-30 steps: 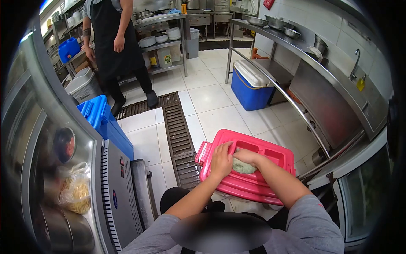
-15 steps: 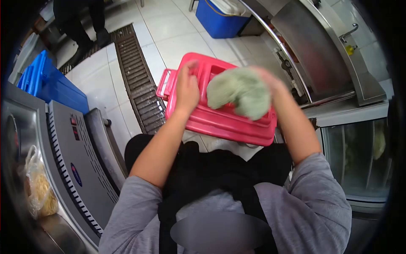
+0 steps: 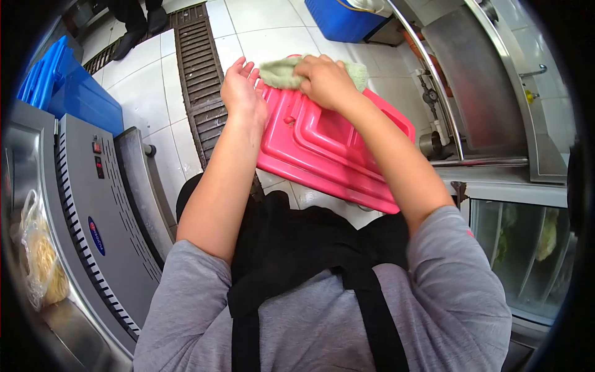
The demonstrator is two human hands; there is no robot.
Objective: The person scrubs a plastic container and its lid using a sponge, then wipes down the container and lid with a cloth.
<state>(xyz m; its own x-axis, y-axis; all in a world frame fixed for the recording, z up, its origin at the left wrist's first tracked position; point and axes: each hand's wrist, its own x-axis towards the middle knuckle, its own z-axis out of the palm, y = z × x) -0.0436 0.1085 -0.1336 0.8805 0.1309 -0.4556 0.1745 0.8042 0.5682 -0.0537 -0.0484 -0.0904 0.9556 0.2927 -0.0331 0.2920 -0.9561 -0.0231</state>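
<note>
A pink plastic lid [image 3: 304,152] with raised ridges lies in front of my knees, seen from above. At its far edge my right hand [image 3: 325,80] grips a pale green cloth [image 3: 282,72] and presses it against the plastic. Part of the cloth spreads out on both sides of my fingers. My left hand [image 3: 243,90] is at the lid's left far corner, palm turned up and fingers loosely spread, with nothing in it. Whether its underside touches the lid, I cannot tell. What lies under the lid is hidden.
A grey appliance [image 3: 102,229] and a blue bin [image 3: 87,93] stand on my left. Beyond them runs a floor drain grate [image 3: 201,80]. A blue cooler [image 3: 344,22] is ahead; a steel sink [image 3: 477,80] and a glass-door fridge [image 3: 520,254] are on the right. Another person's shoes [image 3: 139,37] show far left.
My right hand has carried the cloth from the middle of the lid to its far edge. My left hand has shifted left and turned palm up. The lid appears more rotated in view.
</note>
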